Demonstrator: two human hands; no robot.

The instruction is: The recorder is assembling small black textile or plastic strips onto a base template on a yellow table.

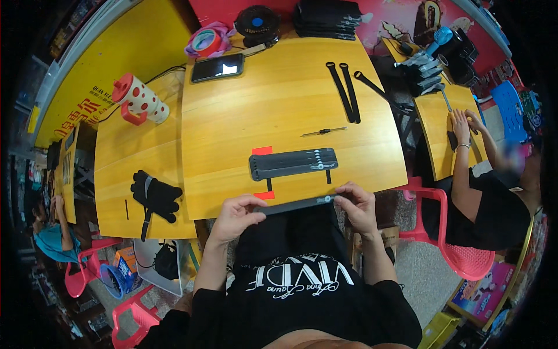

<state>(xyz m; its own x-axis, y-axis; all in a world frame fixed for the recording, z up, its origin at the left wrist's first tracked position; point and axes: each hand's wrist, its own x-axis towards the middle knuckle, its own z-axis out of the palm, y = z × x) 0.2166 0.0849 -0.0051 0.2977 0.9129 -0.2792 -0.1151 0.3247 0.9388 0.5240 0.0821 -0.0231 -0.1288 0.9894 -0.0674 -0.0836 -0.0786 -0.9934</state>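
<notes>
A flat black strap (296,205) with pale printing near its right end is stretched level at the table's near edge. My left hand (237,216) pinches its left end between thumb and fingers, and my right hand (356,208) pinches the right end. Just beyond it lies a neat stack of similar black straps (290,164), with two narrow black strips poking out beneath. Red tape pieces (262,150) show at the stack's far left and nearer my left hand. Farther right on the table, several loose black straps (343,93) with slotted ends lie beside a thin pointed tool (323,132).
A phone (218,68), a tape roll (206,43), a small fan (257,23) and piled black packets (327,18) line the far edge. Leftward are a spotted tumbler (142,100) and black gloves (152,198). Another person's hands (461,127) work at the right-hand table.
</notes>
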